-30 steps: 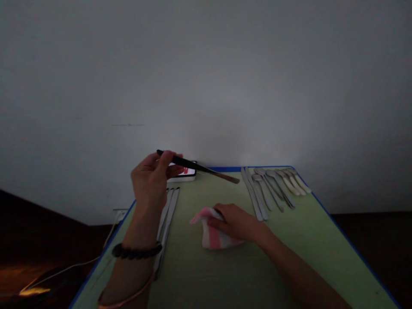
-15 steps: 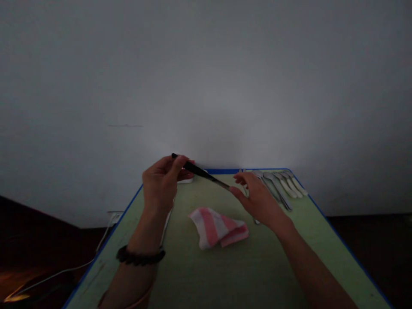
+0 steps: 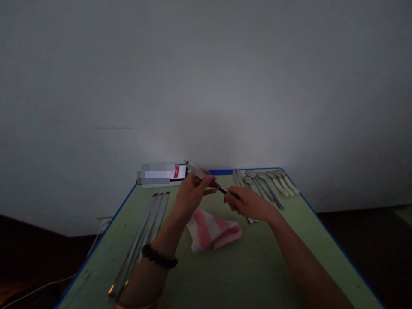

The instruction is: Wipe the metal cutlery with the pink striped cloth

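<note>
A long dark-handled utensil is held in the air between both hands above the green table. My left hand pinches it near the middle. The fingers of my right hand close on its lower end. Just below the hands a pink and white striped cloth lies crumpled on the table. The dim light hides what kind of utensil it is.
Three long metal utensils lie side by side on the left of the table. Several knives and spoons are laid in a row at the far right. A lit phone rests at the far edge. A cable hangs off the left.
My right hand left the striped cloth, rose and took the lower end of the utensil. My left hand moved right with it towards the table's middle. The cloth now lies free.
</note>
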Demonstrator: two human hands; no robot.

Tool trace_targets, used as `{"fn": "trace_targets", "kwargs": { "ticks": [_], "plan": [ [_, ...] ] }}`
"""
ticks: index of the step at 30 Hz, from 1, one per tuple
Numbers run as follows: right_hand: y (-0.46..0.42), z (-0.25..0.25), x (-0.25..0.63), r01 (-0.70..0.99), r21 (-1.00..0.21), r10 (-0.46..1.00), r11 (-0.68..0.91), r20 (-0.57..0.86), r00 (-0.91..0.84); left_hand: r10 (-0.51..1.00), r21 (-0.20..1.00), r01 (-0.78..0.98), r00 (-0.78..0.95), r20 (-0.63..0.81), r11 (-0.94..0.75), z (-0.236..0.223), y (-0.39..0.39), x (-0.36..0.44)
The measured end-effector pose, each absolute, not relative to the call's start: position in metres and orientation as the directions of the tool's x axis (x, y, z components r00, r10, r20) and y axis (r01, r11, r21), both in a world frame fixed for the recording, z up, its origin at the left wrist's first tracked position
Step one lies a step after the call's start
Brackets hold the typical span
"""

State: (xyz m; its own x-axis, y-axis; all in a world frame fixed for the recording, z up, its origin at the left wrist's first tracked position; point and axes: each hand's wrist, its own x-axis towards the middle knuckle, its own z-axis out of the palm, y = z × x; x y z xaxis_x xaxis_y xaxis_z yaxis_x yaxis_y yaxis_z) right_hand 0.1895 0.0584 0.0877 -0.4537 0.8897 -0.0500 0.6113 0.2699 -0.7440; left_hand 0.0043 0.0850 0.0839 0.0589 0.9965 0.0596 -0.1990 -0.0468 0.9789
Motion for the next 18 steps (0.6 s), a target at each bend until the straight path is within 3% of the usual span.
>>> {"fn": "trace_targets", "kwargs": {
  "ticks": [3,7,15,18],
  "plan": [
    [0.059,0.090,0.192,0.617,-0.756,0.847,0.219,-0.167,-0.505,0.998,0.980,-0.200,0.054,0.018,-0.007,0.072,0.087,0.012],
    [0.065,0.096,0.218,0.672,-0.662,0.808,0.330,-0.169,-0.564,0.998,0.986,-0.168,0.054,-0.012,0.021,0.060,0.099,0.024],
    [0.073,0.084,0.249,0.871,-0.463,0.918,0.165,-0.250,-0.307,0.979,0.996,0.017,0.187,-0.084,0.083,0.032,0.142,0.059],
    [0.075,0.076,0.246,0.883,-0.457,0.903,0.106,-0.328,-0.278,0.972,0.989,0.126,0.212,-0.097,0.071,0.020,0.151,0.069]
  ]
}}
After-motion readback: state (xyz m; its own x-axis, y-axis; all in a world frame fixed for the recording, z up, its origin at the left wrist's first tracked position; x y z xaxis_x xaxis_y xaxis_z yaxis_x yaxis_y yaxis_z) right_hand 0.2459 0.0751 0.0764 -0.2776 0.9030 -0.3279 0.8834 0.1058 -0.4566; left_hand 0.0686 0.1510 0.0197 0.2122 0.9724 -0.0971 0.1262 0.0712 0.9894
